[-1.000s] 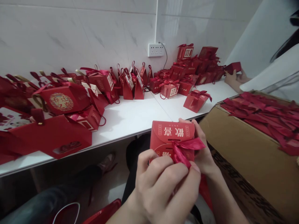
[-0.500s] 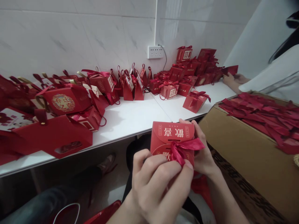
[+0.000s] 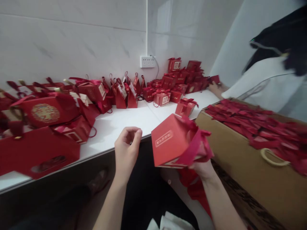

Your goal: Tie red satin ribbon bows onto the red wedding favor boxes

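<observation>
A red gift box (image 3: 170, 140) with a bright red ribbon bow (image 3: 196, 145) is held up in front of the table edge. It is tilted, with a side panel facing me and the bow toward the right. My right hand (image 3: 202, 168) supports it from below and behind, most of its fingers hidden by the box. Apart from the box, to its left, my left hand (image 3: 127, 150) is raised with curled fingers and the thumb near the index fingertip. Nothing shows in it. Behind the held box, another ribboned red box (image 3: 185, 107) rests on the white table (image 3: 129, 121).
Red handled boxes (image 3: 45, 111) crowd the table's left side. Small ribboned boxes (image 3: 177, 78) are piled at the back right. A cardboard carton (image 3: 230, 150) of red ribboned pieces (image 3: 259, 121) stands at right. Beyond it, another person's hand (image 3: 217, 89) holds a red piece.
My left hand has let go of the ribbon and moved left, away from the box. My right hand has turned the box so a side panel faces me. The view has shifted right.
</observation>
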A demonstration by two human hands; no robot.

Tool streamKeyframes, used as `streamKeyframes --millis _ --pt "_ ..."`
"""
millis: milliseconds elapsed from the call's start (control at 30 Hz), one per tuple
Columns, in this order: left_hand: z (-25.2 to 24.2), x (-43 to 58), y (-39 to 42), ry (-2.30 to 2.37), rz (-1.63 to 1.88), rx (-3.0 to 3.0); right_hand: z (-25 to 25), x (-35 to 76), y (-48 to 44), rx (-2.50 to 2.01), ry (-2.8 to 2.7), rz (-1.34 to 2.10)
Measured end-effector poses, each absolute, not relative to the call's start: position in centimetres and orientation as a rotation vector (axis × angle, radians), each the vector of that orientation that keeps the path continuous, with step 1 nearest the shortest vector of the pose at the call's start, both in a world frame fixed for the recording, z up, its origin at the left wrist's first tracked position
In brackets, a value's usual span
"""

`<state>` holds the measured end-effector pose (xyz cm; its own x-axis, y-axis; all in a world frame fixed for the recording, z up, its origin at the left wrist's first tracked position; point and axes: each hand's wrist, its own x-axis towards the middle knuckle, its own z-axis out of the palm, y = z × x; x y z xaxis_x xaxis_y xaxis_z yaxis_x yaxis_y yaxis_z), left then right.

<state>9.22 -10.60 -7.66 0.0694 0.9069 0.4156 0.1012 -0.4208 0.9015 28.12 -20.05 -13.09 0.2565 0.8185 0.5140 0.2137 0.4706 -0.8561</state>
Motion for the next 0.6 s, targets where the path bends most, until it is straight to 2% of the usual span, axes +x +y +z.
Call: streamKeyframes --millis 133,300,467,600 --pt "-9.0 11.7 -10.9 0.830 1.071 1.725 -12.0 29.1 -21.2 -0.847 -0.889 0.904" --pt "-9.8 14.0 -12.2 0.697 0.883 1.852 -9.9 29.5 -22.9 -0.777 -0.749 1.052" --pt "-9.9 14.1 -12.7 0.665 0.860 1.868 -9.5 29.4 -23.6 -0.860 -0.866 0.975" --pt "-9.8 13.5 -12.2 0.701 0.947 1.738 -9.5 29.1 -23.9 -1.042 -1.032 0.590"
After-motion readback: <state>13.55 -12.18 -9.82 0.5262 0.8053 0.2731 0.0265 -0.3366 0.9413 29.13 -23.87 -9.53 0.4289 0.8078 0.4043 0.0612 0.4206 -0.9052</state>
